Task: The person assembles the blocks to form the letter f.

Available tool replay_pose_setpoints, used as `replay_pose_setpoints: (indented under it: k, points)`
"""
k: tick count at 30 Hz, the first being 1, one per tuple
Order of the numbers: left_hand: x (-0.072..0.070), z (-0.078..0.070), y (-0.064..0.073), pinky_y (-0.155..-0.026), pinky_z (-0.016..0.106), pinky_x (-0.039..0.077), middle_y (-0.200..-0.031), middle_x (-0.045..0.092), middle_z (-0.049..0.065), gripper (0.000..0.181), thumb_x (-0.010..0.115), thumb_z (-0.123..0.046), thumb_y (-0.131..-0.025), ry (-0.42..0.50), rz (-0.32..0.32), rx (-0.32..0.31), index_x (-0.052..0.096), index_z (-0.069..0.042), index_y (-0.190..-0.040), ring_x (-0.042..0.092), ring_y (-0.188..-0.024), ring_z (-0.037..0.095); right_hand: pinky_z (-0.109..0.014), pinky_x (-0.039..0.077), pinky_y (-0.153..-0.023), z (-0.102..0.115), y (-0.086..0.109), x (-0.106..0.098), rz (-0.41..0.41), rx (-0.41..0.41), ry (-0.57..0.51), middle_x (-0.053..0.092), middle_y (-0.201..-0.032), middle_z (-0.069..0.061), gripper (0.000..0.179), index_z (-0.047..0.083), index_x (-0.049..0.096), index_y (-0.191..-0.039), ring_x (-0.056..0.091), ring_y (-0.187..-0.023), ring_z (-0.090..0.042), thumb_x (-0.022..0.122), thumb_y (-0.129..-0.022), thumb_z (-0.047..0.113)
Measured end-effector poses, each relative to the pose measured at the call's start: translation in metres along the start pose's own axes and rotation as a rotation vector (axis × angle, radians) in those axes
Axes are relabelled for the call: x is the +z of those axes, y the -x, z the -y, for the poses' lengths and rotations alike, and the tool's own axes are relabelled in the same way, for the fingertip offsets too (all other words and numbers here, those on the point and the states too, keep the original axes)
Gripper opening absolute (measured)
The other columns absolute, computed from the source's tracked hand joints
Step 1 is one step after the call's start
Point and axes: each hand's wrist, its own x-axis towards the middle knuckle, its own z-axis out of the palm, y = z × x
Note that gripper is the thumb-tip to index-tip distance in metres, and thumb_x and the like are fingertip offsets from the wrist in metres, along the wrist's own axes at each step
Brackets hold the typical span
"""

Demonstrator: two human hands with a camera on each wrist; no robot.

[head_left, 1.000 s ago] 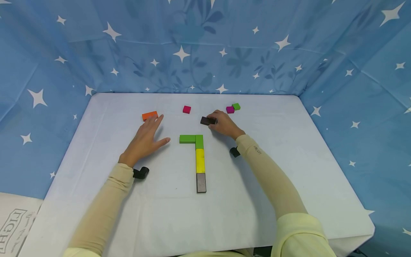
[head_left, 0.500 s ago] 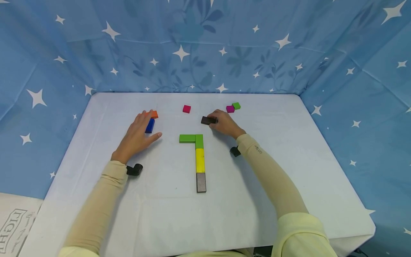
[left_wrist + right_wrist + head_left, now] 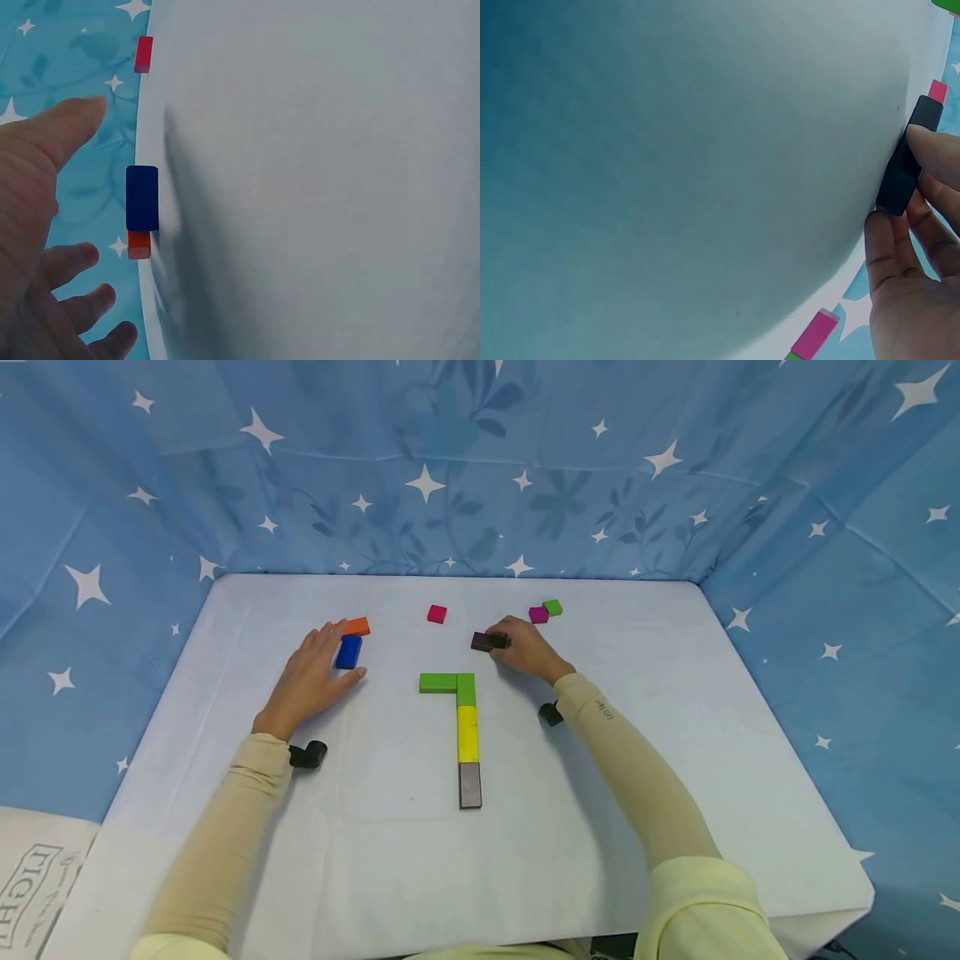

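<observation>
My right hand [image 3: 528,647] pinches a black block [image 3: 483,642] by its right end, right of centre; the right wrist view shows the thumb and fingers on this dark block [image 3: 909,161]. At the left, my left hand [image 3: 303,683] spreads its fingers and thumb around a blue block [image 3: 349,652] without visibly gripping it. In the left wrist view a gap separates the thumb from the other fingers, and the blue block [image 3: 142,199] stands beyond that gap. Just behind the blue block lies an orange block [image 3: 357,626], close to the left fingertips.
A green block [image 3: 438,683] lies crosswise against another green block [image 3: 466,690]. A yellow block [image 3: 468,733] and a grey block [image 3: 470,786] continue that line toward me. Farther back are a red block [image 3: 437,614], a purple block [image 3: 538,615] and a small green block [image 3: 552,607].
My left hand has drawn left and slightly downward in the head view, uncovering the blue block. My right hand stays nearly still with the black block.
</observation>
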Motion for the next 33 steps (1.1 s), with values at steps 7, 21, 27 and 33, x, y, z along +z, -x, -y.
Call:
replay_pose_setpoints:
  k: [7,21,27,33]
  points:
    - [0.000,0.004,0.001,-0.122,0.071,0.017,-0.173,0.024,0.025,0.082,0.068,-0.033,-0.107,0.010,0.010,0.016,0.024,-0.003,-0.170,0.016,-0.156,0.057,-0.045,0.046,-0.111,-0.001,0.000,0.001,-0.004,-0.012,0.006,0.066,-0.131,-0.022,0.039,-0.005,0.070,-0.135,0.060,-0.117,-0.035,0.075,-0.098,0.004]
    - [0.002,0.005,0.001,-0.122,0.070,0.020,-0.170,0.032,0.024,0.070,0.064,-0.027,-0.110,0.016,0.050,-0.023,0.033,-0.004,-0.168,0.022,-0.156,0.054,-0.046,0.048,-0.108,-0.001,0.011,-0.002,-0.018,0.007,0.008,0.068,-0.126,-0.020,0.038,-0.005,0.070,-0.134,0.061,-0.112,-0.034,0.077,-0.098,0.006]
    - [0.003,0.006,0.001,-0.122,0.070,0.021,-0.170,0.033,0.023,0.068,0.062,-0.028,-0.111,0.015,0.048,-0.027,0.034,-0.004,-0.167,0.024,-0.155,0.053,-0.046,0.048,-0.109,-0.005,0.022,-0.007,-0.006,0.044,-0.010,0.068,-0.127,-0.020,0.038,-0.005,0.069,-0.135,0.061,-0.113,-0.033,0.076,-0.099,0.006]
    - [0.003,0.006,0.002,-0.121,0.070,0.023,-0.168,0.035,0.025,0.066,0.063,-0.026,-0.111,0.007,0.027,-0.008,0.036,-0.002,-0.166,0.028,-0.153,0.055,-0.046,0.048,-0.110,-0.008,0.034,-0.011,-0.014,0.068,-0.006,0.068,-0.128,-0.018,0.038,-0.003,0.070,-0.135,0.060,-0.115,-0.033,0.077,-0.099,0.008]
